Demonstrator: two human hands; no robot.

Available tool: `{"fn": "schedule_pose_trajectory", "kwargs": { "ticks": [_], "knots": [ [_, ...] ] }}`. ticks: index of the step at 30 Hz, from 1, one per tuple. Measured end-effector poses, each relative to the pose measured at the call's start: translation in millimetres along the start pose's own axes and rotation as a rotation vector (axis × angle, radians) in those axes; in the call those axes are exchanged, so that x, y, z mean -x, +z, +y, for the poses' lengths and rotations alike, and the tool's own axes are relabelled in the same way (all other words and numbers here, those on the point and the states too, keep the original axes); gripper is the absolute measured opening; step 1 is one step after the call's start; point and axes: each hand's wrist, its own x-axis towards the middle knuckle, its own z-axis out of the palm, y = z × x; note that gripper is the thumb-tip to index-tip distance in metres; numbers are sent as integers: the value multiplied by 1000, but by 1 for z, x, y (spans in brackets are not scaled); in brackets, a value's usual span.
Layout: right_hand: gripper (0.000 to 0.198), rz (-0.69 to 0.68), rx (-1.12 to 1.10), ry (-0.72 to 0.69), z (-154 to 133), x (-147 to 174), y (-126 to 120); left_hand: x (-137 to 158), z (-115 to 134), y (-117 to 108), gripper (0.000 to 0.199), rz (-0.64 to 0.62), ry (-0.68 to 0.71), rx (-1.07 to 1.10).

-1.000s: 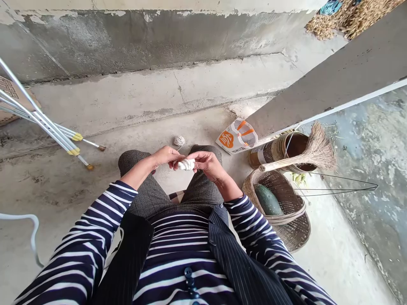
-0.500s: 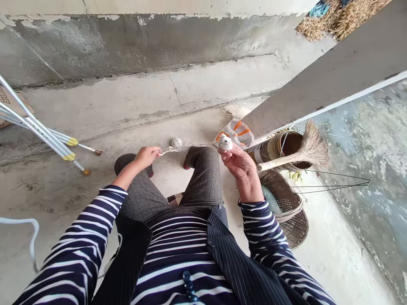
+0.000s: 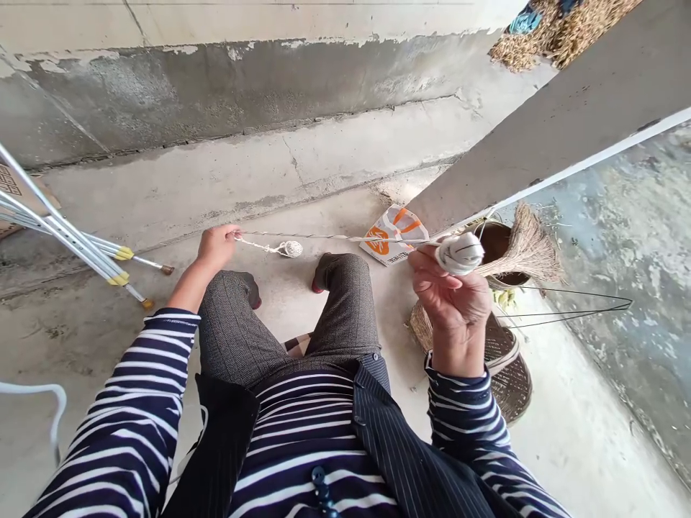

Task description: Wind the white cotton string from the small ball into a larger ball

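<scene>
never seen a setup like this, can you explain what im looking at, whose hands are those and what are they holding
There is no machine here: these are a person's own two bare hands. The camera is worn on the head, looking forward and down, so you see striped sleeves and the lap from above.

The right hand holds a white bundle. From it a string runs across to the left hand, which pinches it at the fingertips. A knotted cord also reaches from the left hand towards a ball of string; whether the two are joined is unclear.

On the concrete floor, a broom and a basket are on the person's right, and metal poles stand on the left.
</scene>
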Motion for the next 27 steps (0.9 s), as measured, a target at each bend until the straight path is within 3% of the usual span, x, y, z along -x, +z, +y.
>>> {"fn": "schedule_pose_trajectory", "kwargs": {
  "ticks": [3,8,11,13,17,19,21,23,25,27],
  "knots": [
    [33,0,39,-47,-4,-2,-1,13,31,-25,34,92,98,268],
    [30,-34,16,21,5,-10,-5,54,102,-84,30,247,494,615],
    [32,-60,0,80,12,-14,-2,75,130,-107,26,236,582,741],
    [34,-73,9,120,17,-16,1,75,131,-107,26,165,563,733],
    [32,-93,74,195,29,-18,7,43,102,-72,27,-170,311,403],
    [31,-98,76,241,38,-20,10,30,90,-44,23,-143,175,68],
    [31,-94,54,283,47,-22,12,32,87,-16,32,-95,163,-40],
    [31,-87,42,322,55,-25,11,50,94,10,41,-195,223,119],
    [31,-86,44,354,64,-29,9,76,107,33,42,-326,307,421],
    [30,-99,55,375,72,-34,5,99,120,52,43,-374,354,639]
  ]
}}
